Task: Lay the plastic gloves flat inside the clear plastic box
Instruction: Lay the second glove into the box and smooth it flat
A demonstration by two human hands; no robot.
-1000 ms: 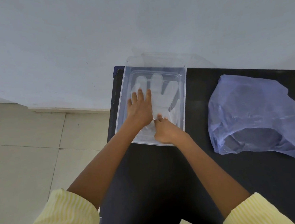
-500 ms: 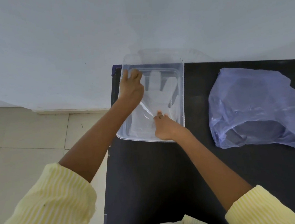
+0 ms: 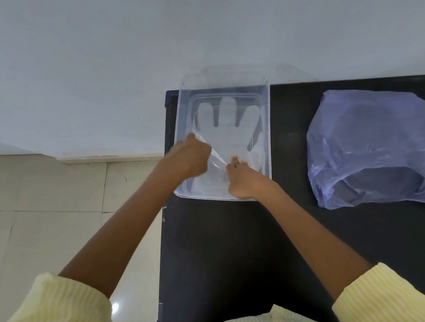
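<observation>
A clear plastic box (image 3: 268, 120) stands at the far left corner of the black table. A thin translucent plastic glove (image 3: 229, 126) lies spread inside it, fingers pointing away from me. My left hand (image 3: 193, 156) is over the box's left side, blurred, fingers curled and pinching the glove's left edge, which lifts as a taut fold toward my right hand. My right hand (image 3: 243, 181) rests at the box's near edge, fingertips pressing the glove's cuff area down.
A crumpled bluish plastic bag (image 3: 373, 145) lies on the table (image 3: 238, 247) to the right of the box. The table's left edge drops to a tiled floor (image 3: 45, 212). A pale wall stands right behind the box.
My left hand has come back from the box's far left corner to the middle of its left side, pulling the glove's edge. My right hand has stayed on the cuff.
</observation>
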